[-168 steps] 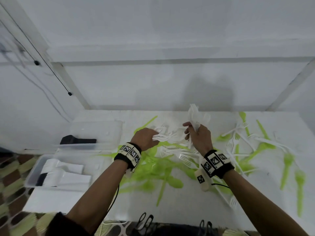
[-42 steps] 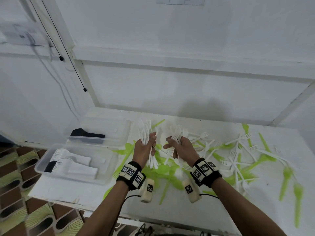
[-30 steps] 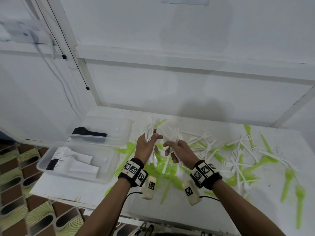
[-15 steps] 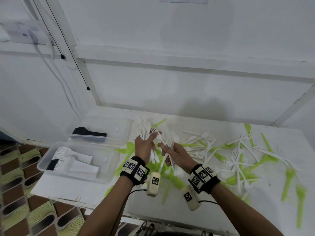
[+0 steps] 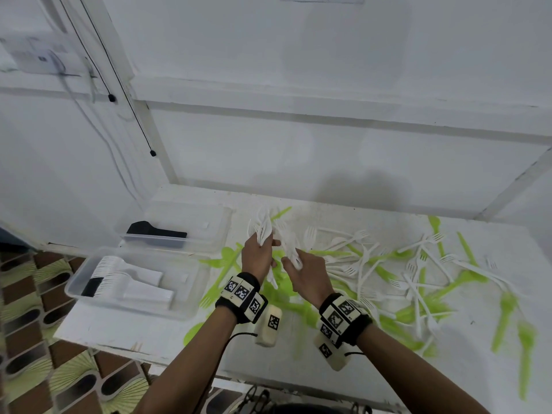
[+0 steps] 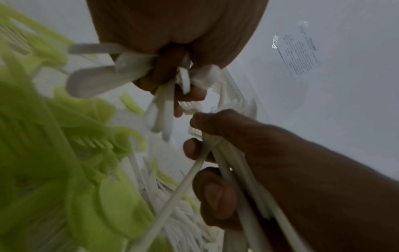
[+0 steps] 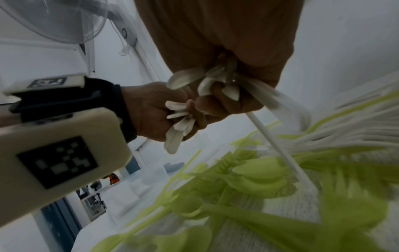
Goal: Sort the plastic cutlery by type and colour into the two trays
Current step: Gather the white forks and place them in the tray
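Both hands mid-frame over the worktop (image 5: 373, 228). Left hand (image 5: 257, 258), fingers clamped on a bunch of white forks (image 5: 262, 227); right hand (image 5: 307, 279) grips another white bunch (image 5: 291, 246). Two trays (image 5: 191, 294) at left w/ sorted white cutlery; green & white pieces lie scattered at right.

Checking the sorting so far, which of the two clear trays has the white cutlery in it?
The near tray, closest to the table's front edge; the far tray by the wall shows only black pieces.
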